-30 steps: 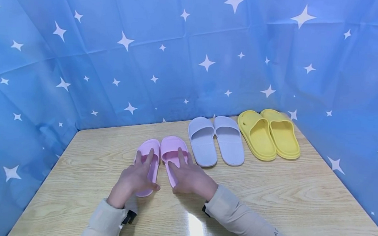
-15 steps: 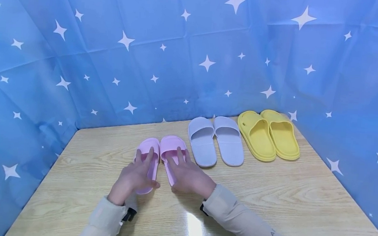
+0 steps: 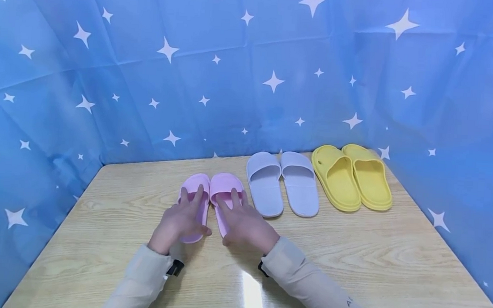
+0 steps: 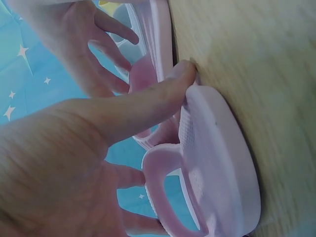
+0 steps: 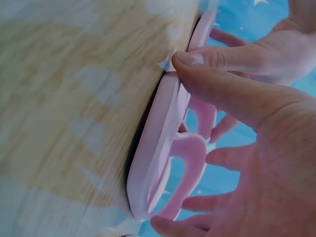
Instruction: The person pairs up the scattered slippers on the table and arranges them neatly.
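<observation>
Two pink slippers stand side by side on a wooden table, toes toward the back. Over the left pink slipper [image 3: 195,182] lies my left hand [image 3: 178,220], fingers spread forward to the strap. Its thumb [image 4: 143,106] reaches the heel end in the left wrist view. My right hand [image 3: 247,224] spreads in the same way over the right pink slipper [image 3: 226,181]. In the right wrist view its thumb [image 5: 217,86] is at the heel and the fingertips touch or nearly touch the strap [image 5: 195,158]. The hands cover much of both footbeds.
Right of the pink pair stand light grey-lilac slippers [image 3: 267,193], then yellow slippers [image 3: 343,184] at the back right corner. A blue curtain [image 3: 217,75] with white stars borders the wooden table [image 3: 94,239] at the back and sides.
Both pink slippers have slid a little toward the back curtain, with my hands moving along on them. The grey-lilac and yellow pairs have stayed put. The head view has shifted slightly.
</observation>
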The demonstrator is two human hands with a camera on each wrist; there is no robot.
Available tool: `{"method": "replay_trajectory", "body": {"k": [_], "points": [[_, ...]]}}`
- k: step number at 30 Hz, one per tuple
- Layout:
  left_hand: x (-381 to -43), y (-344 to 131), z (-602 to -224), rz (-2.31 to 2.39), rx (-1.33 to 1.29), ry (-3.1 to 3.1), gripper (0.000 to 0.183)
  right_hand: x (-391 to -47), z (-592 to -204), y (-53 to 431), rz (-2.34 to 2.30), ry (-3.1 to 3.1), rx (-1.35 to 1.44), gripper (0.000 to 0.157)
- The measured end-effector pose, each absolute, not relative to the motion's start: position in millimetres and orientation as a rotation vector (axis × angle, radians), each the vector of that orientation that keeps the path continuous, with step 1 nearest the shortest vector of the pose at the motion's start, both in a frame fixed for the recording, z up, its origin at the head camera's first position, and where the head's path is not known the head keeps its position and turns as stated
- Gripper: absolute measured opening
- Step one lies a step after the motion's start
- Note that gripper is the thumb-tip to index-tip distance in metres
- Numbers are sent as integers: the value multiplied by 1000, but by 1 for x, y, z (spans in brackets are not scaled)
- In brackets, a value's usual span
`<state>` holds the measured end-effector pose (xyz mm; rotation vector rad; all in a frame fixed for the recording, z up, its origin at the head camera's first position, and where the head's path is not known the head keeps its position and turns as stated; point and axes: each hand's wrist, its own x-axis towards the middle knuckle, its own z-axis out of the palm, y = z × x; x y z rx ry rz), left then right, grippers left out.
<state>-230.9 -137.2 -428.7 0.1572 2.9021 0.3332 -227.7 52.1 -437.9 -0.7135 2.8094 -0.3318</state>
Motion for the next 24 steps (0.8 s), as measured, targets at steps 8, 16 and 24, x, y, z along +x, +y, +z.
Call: {"method": "replay_trajectory", "body": {"k": [8, 16, 24], "points": [[-241, -134, -430, 327, 125, 2907, 130, -235, -441, 51, -376, 2820, -683, 122], [-253, -131, -431, 319, 111, 2924, 132, -246, -441, 46, -451, 2786, -622, 133], [-264, -130, -432, 328, 126, 2948, 133, -255, -442, 46, -516, 2769, -592, 136]]}}
